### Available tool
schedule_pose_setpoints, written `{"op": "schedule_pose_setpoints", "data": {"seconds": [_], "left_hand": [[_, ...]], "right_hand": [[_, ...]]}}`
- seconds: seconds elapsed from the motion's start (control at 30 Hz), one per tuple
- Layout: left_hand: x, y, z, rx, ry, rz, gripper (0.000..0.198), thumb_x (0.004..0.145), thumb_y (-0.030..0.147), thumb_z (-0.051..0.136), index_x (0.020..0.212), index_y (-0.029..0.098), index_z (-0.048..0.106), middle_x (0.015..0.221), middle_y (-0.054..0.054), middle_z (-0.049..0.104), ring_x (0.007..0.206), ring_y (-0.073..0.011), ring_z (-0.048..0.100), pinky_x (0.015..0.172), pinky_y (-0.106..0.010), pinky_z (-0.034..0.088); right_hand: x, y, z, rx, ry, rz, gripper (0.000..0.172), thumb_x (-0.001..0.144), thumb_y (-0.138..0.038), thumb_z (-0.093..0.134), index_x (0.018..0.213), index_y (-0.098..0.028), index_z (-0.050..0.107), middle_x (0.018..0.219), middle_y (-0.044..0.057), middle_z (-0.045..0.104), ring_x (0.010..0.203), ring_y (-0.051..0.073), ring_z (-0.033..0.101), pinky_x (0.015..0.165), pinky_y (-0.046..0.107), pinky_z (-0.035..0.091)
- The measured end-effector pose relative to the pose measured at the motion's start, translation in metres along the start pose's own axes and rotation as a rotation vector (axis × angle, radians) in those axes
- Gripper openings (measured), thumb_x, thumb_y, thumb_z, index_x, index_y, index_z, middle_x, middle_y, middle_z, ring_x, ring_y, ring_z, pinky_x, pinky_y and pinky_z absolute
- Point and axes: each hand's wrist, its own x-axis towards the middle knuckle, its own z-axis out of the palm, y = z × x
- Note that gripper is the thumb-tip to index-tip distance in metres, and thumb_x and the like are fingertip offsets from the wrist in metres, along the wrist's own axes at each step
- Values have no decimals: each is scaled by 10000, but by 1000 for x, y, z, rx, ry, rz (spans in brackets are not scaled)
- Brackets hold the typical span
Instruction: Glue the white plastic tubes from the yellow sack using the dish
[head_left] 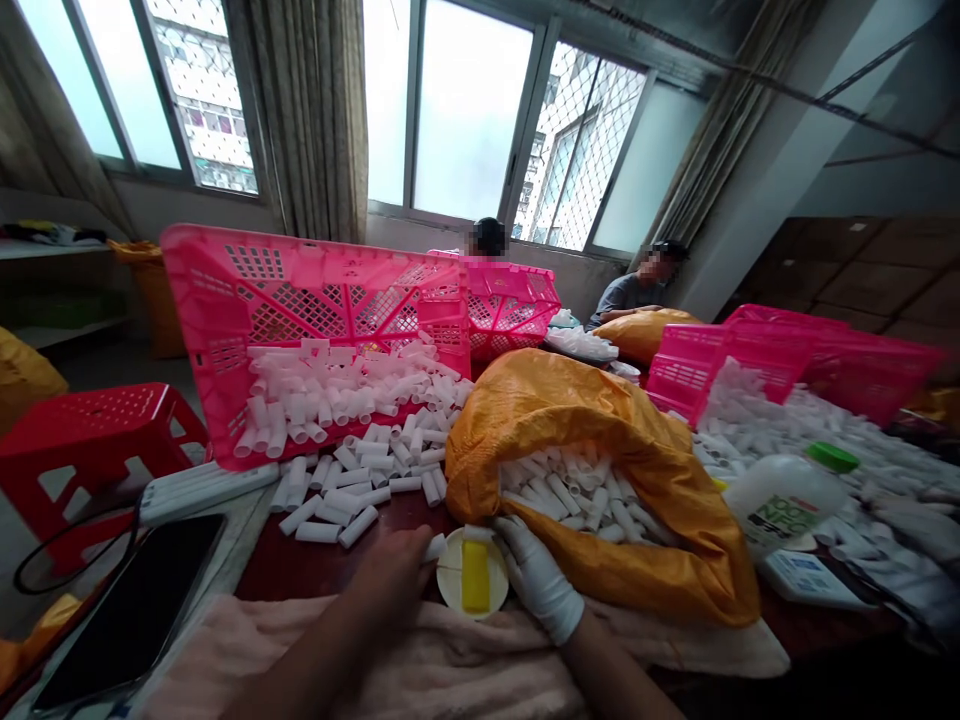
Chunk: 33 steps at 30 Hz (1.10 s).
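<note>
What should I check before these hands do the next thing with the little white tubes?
Left hand has a white tube: ok, it sticks out past the fingers.
Both hands gloved: not ok, the right hand is gloved, but the left looks bare.
Yellow sponge sits in its round white dish: ok.
Sponge is damp: cannot tell.
Orange sack is open: ok, tubes show inside its mouth.
</note>
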Motion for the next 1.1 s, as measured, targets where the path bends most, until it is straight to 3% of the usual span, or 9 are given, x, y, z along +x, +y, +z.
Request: {"op": "schedule_pose_setpoints", "data": {"seconds": [0.13,0.3,0.47,0.63,0.77,0.97,1.1], "left_hand": [[-1,1,0,-5,1,0,170,813,318,382,881,207,491,905,-36,615,871,-177,555,733,-262,370],[-1,1,1,1,6,3,180,815,327,382,876,203,497,887,-41,616,849,-179,559,716,-261,374],[0,1,1,15,1,-2,157,796,304,406,872,204,500,884,-44,618,861,-184,560,715,-257,376],[2,-2,7,-4,26,24,157,791,300,403,866,204,502,861,-37,619,842,-181,563,714,-260,375],[1,-3,8,-19,28,19,154,786,308,410,858,208,503,882,-34,618,853,-179,557,718,-257,373],[1,-3,9,-49,30,27,133,767,297,425,823,206,506,847,-23,615,806,-163,555,691,-240,368],[1,-4,10,-47,52,47,123,760,295,435,798,201,504,833,-27,615,789,-163,554,684,-242,366]], "right_hand": [[-1,0,0,-3,-38,-16,211,769,-119,466,911,-189,606,918,57,566,864,184,538,827,337,453],[-5,7,2,-21,18,14,261,806,-135,423,1012,-203,568,960,58,569,914,192,525,874,373,421],[-6,7,2,23,10,-2,184,736,-97,484,861,-176,594,928,60,557,893,190,530,854,341,434],[-5,7,2,60,11,40,267,787,-128,440,1008,-197,574,972,52,589,933,196,540,892,363,416],[-6,9,3,58,38,43,167,729,-106,485,826,-175,602,869,53,586,832,197,553,793,341,463],[-8,12,0,58,-9,131,239,818,-203,417,1001,-184,571,968,67,596,928,199,548,876,353,427],[-8,7,-2,84,16,72,147,774,-168,462,849,-176,589,903,62,586,883,199,547,855,350,437]]}}
